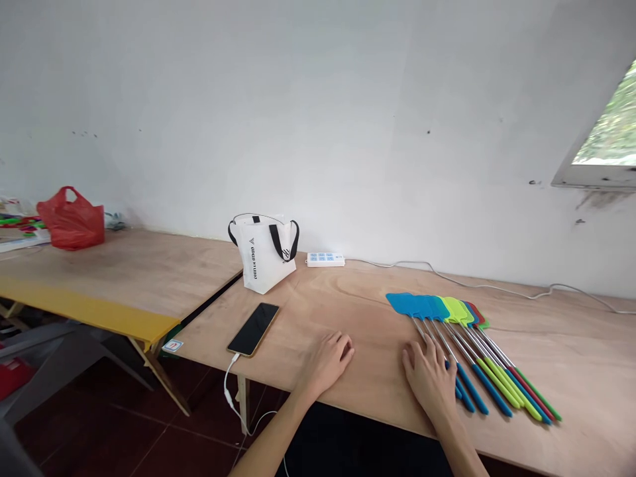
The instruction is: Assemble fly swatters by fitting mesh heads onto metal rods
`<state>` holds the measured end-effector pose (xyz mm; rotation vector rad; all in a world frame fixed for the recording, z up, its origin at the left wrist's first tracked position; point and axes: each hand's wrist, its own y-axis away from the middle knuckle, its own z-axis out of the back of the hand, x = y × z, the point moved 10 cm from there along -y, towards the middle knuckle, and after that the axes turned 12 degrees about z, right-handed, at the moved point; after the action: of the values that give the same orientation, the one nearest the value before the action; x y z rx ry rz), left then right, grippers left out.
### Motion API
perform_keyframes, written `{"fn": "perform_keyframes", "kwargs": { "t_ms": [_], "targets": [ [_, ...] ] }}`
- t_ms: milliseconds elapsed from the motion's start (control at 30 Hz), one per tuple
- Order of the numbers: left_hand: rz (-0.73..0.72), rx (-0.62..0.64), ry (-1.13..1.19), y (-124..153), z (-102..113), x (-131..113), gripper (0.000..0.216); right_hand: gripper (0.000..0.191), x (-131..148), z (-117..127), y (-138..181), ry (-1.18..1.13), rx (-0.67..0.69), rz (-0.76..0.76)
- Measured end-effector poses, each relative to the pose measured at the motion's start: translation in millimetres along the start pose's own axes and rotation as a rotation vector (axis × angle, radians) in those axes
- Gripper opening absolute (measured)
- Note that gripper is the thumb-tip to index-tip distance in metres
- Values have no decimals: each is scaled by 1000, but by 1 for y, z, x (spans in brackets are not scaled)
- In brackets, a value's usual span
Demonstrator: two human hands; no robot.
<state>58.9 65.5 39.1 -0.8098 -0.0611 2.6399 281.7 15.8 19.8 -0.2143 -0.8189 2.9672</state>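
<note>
My left hand (pixel 325 363) rests on the wooden table (pixel 368 371), palm down with loosely bent fingers and nothing in it. To its right, my right hand (pixel 428 376) lies palm down, fingers apart, over the near side of a row of fly swatters (pixel 412 305). It partly covers the leftmost blue handles and seems to touch them without gripping. The swatters lie side by side, overlapping, with blue, lime, red and green heads at the far end, silver shafts, and coloured handles toward me. A smartphone (pixel 254 328) with a dark screen lies left of my left hand.
A white bag (pixel 263 258) with black handles stands behind the phone. Beside it is a power strip (pixel 325 259), its cable (pixel 477 285) running right along the wall. A white charging cable (pixel 228 392) hangs off the front edge. A red plastic bag (pixel 73 222) sits on the left table.
</note>
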Motion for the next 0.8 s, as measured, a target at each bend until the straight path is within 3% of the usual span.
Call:
{"fn": "perform_keyframes", "kwargs": {
  "t_ms": [233, 500, 800],
  "targets": [
    [16, 30, 16, -1, 2, -1, 10, 56, -30, -21, 5, 42, 303, -175],
    [4, 23, 38, -1, 1, -2, 11, 54, -70, -16, 11, 44, 310, -234],
    [-10, 15, 47, 0, 1, -3, 9, 49, -83, -8, 11, 46, 293, -235]
  ]
}}
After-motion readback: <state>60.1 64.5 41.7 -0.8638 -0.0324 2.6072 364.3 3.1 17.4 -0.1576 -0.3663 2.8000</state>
